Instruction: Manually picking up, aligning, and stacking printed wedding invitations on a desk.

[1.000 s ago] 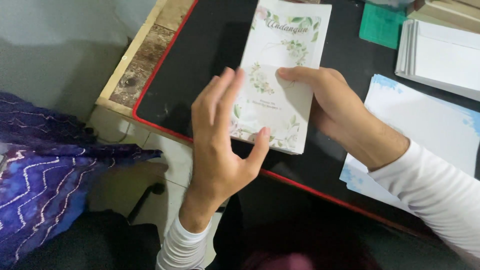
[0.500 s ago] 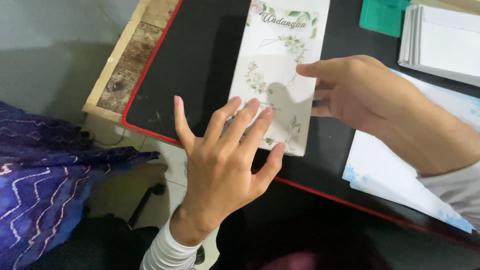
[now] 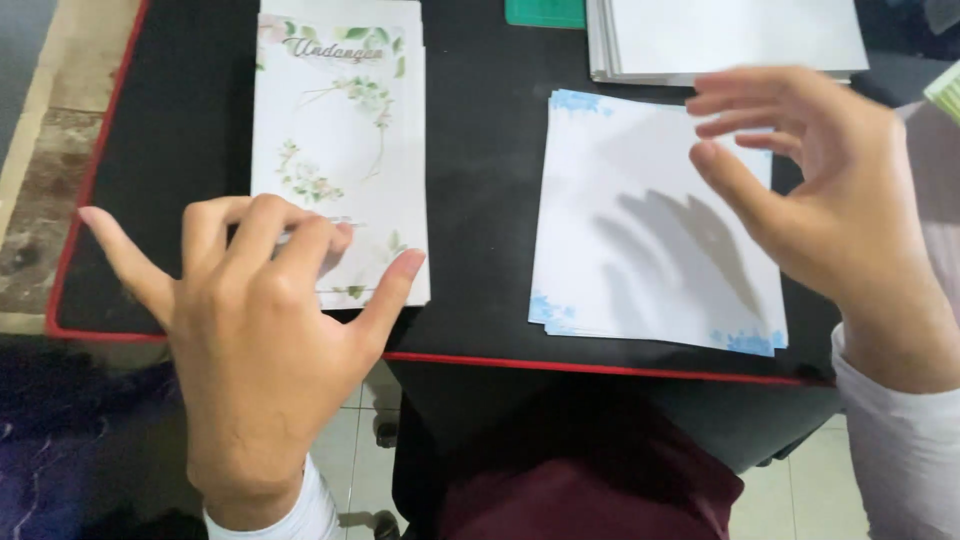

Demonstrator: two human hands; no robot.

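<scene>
While the left hand spreads its fingers wide in the lower left of the frame, its fingertips rest on the lower end of a tall white card printed with green leaves and small pink flowers, gripping nothing and simply pressing flat. That floral card lies upright in the upper left of the frame on a black table mat edged with a thin red line, its bottom edge close to the mat's near border. At the right of the frame, the right hand hovers with fingers apart and empty, casting a shadow on a stack of white paper sheets with blue floral corners that sits in the middle right of the mat, well apart from the floral card. Along the top edge, right of centre, lies a thicker pile of plain white sheets, and just beside it to the left a small green object shows only partly. A worn wooden surface runs down the far left.
</scene>
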